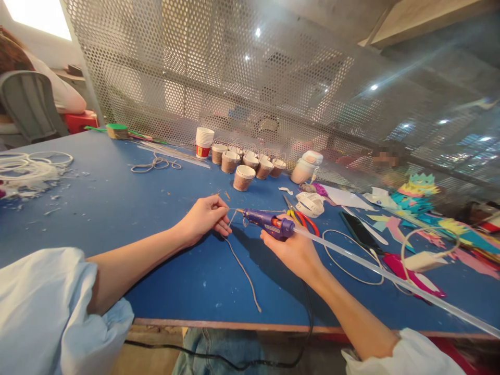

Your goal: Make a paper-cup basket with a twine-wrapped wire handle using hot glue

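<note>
My right hand (295, 252) is wrapped round a purple glue gun (265, 221), its nozzle pointing left. A long clear glue stick (351, 249) runs out of the back of the gun to the right edge. Just off the nozzle tip, my left hand (209, 216) is closed in a pinch on a thin grey cord. The loose end of the cord (245, 271) trails down over the blue table. A thin pale strand (233, 217) shows between the fingers and the nozzle; I cannot tell whether it is cord or glue.
Cord-wrapped cups (244, 178) and stacked paper cups (204, 143) stand near the mesh screen. Scissors (307, 223), a ribbon roll (310, 204), a phone (361, 232) and a white cable (332, 268) lie right on the blue table (164, 291). A black power cord (234, 362) hangs in front.
</note>
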